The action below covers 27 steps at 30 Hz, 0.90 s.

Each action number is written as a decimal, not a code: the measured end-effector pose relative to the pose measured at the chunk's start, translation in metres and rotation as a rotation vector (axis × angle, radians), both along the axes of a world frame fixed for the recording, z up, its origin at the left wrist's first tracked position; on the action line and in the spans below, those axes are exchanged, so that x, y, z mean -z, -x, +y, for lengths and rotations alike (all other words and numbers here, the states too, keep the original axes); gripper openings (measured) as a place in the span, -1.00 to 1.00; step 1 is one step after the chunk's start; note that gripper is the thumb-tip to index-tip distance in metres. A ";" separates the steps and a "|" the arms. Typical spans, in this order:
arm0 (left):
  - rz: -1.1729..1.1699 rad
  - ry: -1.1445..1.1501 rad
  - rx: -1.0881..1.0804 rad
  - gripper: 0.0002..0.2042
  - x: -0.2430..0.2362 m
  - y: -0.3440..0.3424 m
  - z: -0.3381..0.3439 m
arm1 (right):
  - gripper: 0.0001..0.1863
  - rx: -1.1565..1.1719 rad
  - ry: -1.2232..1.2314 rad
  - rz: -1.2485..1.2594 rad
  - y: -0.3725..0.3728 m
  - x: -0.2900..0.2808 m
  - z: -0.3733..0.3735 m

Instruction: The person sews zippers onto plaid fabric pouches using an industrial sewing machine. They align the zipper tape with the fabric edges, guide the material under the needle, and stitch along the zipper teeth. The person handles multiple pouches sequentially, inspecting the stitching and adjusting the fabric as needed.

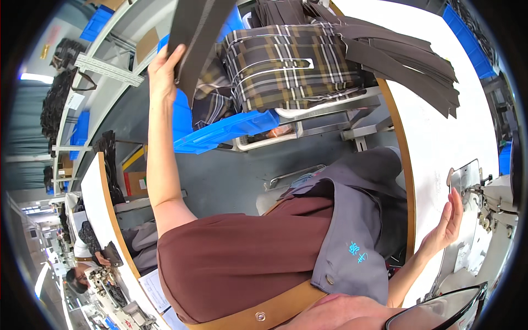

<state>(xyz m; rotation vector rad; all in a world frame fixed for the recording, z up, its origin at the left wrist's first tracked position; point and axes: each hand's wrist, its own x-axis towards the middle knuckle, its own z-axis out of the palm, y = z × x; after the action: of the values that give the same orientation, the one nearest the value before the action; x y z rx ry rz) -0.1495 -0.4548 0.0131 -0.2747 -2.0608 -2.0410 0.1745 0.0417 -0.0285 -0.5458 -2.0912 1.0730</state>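
Note:
My left hand (pixel 164 70) is raised at the upper left, thumb and fingers closed on a long dark brown zipper strip (pixel 197 41). The strip runs up out of the picture, and a line of zipper teeth shows along it. My right hand (pixel 444 223) holds nothing; its fingers are stretched out beside the metal plate of a sewing machine (pixel 487 203) on the white table. Folded plaid fabric (pixel 291 69) lies right of the strip. More dark brown strips (pixel 401 58) are piled beside it, their ends spread over the tabletop.
A white table (pixel 434 143) with a brown edge runs down the right side. Below the plaid fabric are a blue bin (pixel 225 132) and a white basket (pixel 269 140). Metal shelving (pixel 107 69) stands at the left. A co-worker (pixel 82 269) sits at the lower left.

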 end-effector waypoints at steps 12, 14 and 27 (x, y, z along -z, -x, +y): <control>0.115 0.793 -0.530 -0.47 0.139 0.037 -0.052 | -0.76 0.237 -0.279 -0.320 -0.072 0.033 0.037; 0.576 0.863 -0.351 -0.67 0.112 0.042 0.020 | -0.76 0.283 -0.192 -0.302 -0.076 0.035 0.038; 0.337 1.617 0.505 -0.82 0.143 0.130 0.248 | -0.81 0.459 -0.361 -0.380 -0.098 0.032 0.044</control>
<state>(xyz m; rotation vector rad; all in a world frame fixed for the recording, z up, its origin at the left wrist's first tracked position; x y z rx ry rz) -0.2792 -0.2071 -0.1296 -1.2968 -2.9540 0.1182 0.2725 0.0855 -0.0606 -1.0415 -2.2486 0.3368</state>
